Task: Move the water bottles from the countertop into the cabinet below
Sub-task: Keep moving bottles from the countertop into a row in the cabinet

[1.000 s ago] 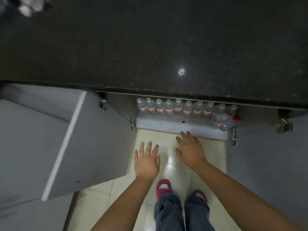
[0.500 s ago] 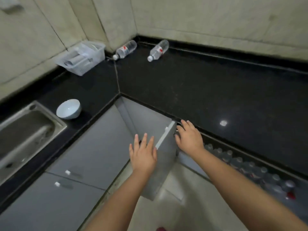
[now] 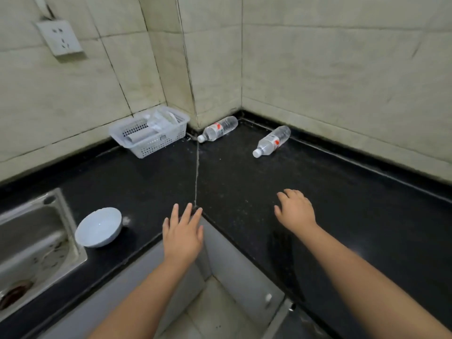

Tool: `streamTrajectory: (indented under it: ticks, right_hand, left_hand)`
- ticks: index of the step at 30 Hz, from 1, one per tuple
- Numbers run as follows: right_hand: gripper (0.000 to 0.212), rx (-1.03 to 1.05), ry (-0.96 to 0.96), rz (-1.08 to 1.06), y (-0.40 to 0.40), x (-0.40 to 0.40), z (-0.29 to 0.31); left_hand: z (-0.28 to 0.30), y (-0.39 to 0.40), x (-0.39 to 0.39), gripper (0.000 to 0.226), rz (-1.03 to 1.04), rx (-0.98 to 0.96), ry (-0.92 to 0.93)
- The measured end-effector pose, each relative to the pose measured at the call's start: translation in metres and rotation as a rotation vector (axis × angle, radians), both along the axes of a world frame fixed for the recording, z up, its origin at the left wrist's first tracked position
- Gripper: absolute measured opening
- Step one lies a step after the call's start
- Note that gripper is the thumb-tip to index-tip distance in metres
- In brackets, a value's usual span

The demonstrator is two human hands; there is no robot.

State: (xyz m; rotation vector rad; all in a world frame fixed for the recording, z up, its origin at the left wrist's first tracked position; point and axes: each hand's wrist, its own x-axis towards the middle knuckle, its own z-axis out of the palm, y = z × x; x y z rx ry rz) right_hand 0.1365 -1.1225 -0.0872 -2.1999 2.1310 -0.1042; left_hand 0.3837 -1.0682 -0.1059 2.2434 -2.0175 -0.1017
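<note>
Black speckled stone makes up the tabletop, and both hands hover low over its near edge with nothing in them. The left hand is spread flat, fingers straight and slightly apart, above the inner corner of the counter edge; the right hand is relaxed, its fingers loosely bent downward, holding nothing. Just left of the left hand sits a white bowl, with a steel sink further left of it. Below and between the forearms are grey cabinet fronts, one with a small knob. Well beyond both hands, near the tiled corner, two clear plastic water bottles lie on their sides with white caps pointing toward the person: the left bottle lies close against the wall corner, ahead of the left hand, and the right bottle lies ahead of the right hand, clear of the wall. Beside the left bottle, further left, stands a white perforated basket. The bottles look full, so probably moderately heavy, thin-walled and yielding, smooth and prone to rolling; a wrap around the labelled middle of the body would likely serve best, one bottle per hand.
</note>
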Motion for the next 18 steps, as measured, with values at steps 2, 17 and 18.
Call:
streamTrajectory:
  ticks: [2,17,18]
  right_hand:
    - [0.041,0.011,-0.014,0.027,-0.031,0.012,-0.003]
    - [0.047,-0.024,-0.164,-0.376,-0.161,0.081,-0.066]
    - [0.046,-0.039,-0.209,-0.419,-0.171,0.085,-0.070]
  left_hand:
    - [0.003,-0.029,0.012,0.047,0.015,0.009,-0.023]
    - [-0.049,-0.272,0.092,0.051,-0.219,0.060,0.010]
    - [-0.053,-0.284,0.094,0.053,-0.229,0.066,0.028]
